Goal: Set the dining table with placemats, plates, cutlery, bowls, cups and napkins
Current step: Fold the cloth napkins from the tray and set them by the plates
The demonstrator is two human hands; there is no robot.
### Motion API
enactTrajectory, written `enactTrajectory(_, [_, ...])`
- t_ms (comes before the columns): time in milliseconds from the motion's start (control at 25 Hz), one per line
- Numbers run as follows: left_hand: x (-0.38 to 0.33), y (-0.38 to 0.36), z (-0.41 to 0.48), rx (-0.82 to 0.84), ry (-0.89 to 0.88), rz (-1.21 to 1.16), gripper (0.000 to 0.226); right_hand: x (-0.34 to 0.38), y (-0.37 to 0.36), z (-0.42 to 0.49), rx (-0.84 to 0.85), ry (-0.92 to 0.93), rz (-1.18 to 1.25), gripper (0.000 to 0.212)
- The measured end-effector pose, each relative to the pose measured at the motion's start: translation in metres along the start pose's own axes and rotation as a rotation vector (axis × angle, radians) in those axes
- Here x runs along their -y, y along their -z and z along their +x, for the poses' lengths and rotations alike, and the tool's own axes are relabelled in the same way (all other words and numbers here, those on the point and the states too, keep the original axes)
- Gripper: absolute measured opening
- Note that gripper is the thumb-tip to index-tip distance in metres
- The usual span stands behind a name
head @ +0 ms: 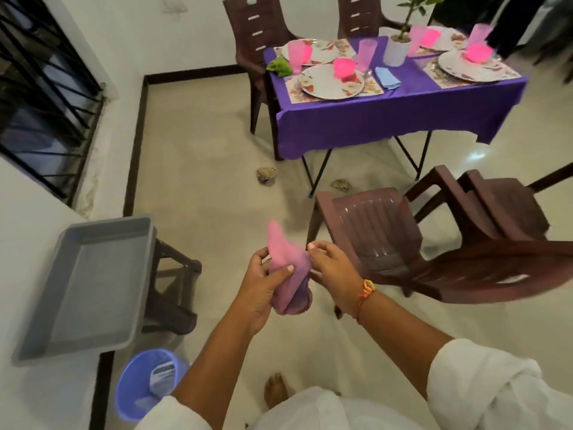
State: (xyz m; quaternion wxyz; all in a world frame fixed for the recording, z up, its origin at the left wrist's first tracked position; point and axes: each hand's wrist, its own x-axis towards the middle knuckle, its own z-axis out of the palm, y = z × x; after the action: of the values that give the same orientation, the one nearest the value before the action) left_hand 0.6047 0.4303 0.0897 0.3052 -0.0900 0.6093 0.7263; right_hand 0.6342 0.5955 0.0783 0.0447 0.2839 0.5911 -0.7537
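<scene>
Over on the tabletop [372, 119] the job looks nearly wrapped up: four placemats [373, 87] are down, each with a floral plate [322, 85], a bright pink bowl [344, 68] and a pink cup [296, 54]. A green napkin [280, 66] sits at the tabletop's left edge and a blue napkin [387, 77] lies near its front middle. The two settings at the right end of the tabletop show no napkin that I can make out, and cutlery is too small to call. So napkins look like what's left.

And here is one: the pink napkin [290, 274], well short of the tabletop, held up in front of the person. The left hand [263, 283] wraps around its bunched lower part, thumb laid across the cloth. The right hand [331, 268] comes in from the other side, fingertips pinching its upper edge. Both forearms are raised and angled inward, the hands close together. It reads as shaping or folding.
</scene>
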Motion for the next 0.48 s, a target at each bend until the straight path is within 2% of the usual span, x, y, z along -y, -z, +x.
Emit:
enactTrajectory(200, [0.024, -0.054, -0.008, 0.085, 0.027, 0.046, 0.062, -0.007, 0.061, -0.016, 0.118, -0.204, 0.130, 0.038])
enactTrajectory(320, [0.029, -0.065, -0.014, 0.094, 0.062, 0.081, 0.059, -0.024, 0.074, -0.017, 0.126, -0.327, 0.267, 0.044])
enactTrajectory(480, [0.013, -0.053, 0.001, 0.053, 0.030, 0.113, 0.053, -0.024, 0.061, 0.005, 0.158, -0.316, 0.323, 0.033])
